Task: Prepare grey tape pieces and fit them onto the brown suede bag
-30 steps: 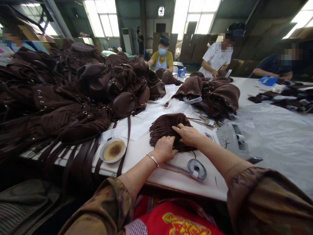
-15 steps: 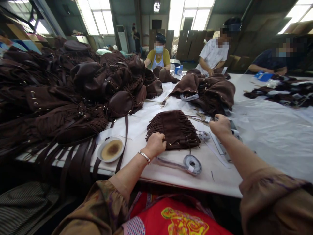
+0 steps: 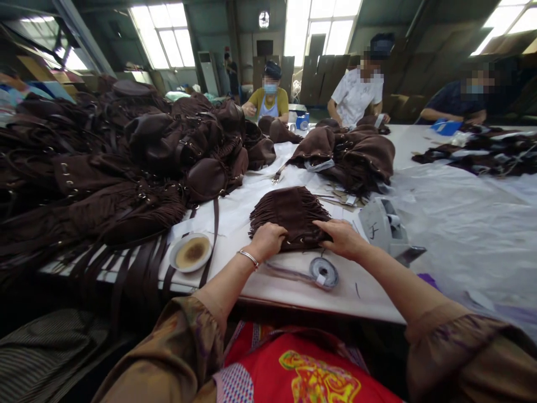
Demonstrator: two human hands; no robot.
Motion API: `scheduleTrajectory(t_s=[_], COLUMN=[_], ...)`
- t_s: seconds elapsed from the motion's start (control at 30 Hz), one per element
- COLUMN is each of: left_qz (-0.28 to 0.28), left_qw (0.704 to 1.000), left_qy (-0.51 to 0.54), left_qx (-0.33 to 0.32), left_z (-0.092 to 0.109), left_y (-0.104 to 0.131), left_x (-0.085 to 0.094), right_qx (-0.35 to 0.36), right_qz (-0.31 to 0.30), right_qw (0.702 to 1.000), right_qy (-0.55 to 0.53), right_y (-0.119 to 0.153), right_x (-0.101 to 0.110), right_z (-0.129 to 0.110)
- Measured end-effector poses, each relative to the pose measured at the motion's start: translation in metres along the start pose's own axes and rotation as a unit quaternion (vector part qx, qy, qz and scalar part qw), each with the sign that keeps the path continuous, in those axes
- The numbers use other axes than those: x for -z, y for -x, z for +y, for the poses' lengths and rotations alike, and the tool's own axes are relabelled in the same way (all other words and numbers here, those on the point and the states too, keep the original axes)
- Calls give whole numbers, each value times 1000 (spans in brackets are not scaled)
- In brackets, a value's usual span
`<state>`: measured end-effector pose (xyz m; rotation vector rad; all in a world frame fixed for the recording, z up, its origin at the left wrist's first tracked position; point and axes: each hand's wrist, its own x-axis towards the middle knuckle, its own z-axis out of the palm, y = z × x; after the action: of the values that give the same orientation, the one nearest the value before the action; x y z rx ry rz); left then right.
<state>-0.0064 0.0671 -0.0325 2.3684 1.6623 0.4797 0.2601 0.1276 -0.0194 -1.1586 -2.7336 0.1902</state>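
Observation:
A dark brown fringed leather bag [image 3: 289,208] lies flat on the white-covered table, its row of metal eyelets along the near edge. My left hand [image 3: 268,239] grips the near left corner, fingers curled over it. At the right side, my right hand [image 3: 335,235] has its fingers over the leather and its thumb lower, taking hold of the edge. Just in front of the bag lies a roll of grey tape [image 3: 324,272], with a strip running left beneath my left wrist. A pale grey device with a dark lever [image 3: 384,226] stands beyond my right forearm.
A white bowl of tan paste [image 3: 192,253] stands near the front edge at left. Brown bags [image 3: 159,140] are heaped high behind it, straps hanging over the edge. More bags [image 3: 348,151] lie ahead. Clear plastic sheeting [image 3: 465,218] covers the right. Several co-workers sit or stand opposite.
My right hand has left the grey device and moved left onto the bag's right side. The device now sits at a different angle. My left hand stays on the bag.

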Motion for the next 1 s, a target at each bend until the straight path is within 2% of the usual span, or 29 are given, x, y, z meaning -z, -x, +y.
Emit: scheduleTrajectory(t_s=[0.1,0.17,0.23,0.3,0.4,0.47,0.53,0.6,0.67,0.73,0.8,0.83,0.9,1.0], left_qz=[-1,1,8,33,71,59,39,51,89,120,141,151,158,124], left_qw=[999,998,996,994,996,997,998,998,989,972,961,961,967,976], left_qy=[-36,-54,-72,-87,-51,-11,10,45,110,167,185,187,186,173], left_qx=[-5,9,41,51,-14,-46,-41,-12,45,114,150,141,71,-44], left_z=[-19,-23,-17,-3,31,52,63,62,51,38,29,27,29,37], left_y=[20,31,36,33,15,-2,-15,-21,-19,-10,-2,0,0,-9], left_x=[11,17,20,21,13,5,-3,-7,-8,-6,-4,-3,-4,-9], right_qx=[-37,-113,-194,-219,-161,-141,-146,-147,-119,-67,-14,2,2,-31], right_qz=[-1,10,35,73,134,167,200,227,234,218,184,164,136,142], right_qw=[997,987,970,963,977,975,965,954,953,961,971,975,980,972], right_qy=[68,112,142,139,44,-32,-90,-127,-149,-154,-154,-152,-146,-183], right_y=[12,19,25,27,23,18,15,15,19,21,19,15,5,-10], right_x=[9,14,18,17,10,3,-2,-3,-2,0,-2,-4,-8,-12], right_z=[17,24,26,21,1,-14,-26,-30,-28,-25,-25,-26,-32,-43])
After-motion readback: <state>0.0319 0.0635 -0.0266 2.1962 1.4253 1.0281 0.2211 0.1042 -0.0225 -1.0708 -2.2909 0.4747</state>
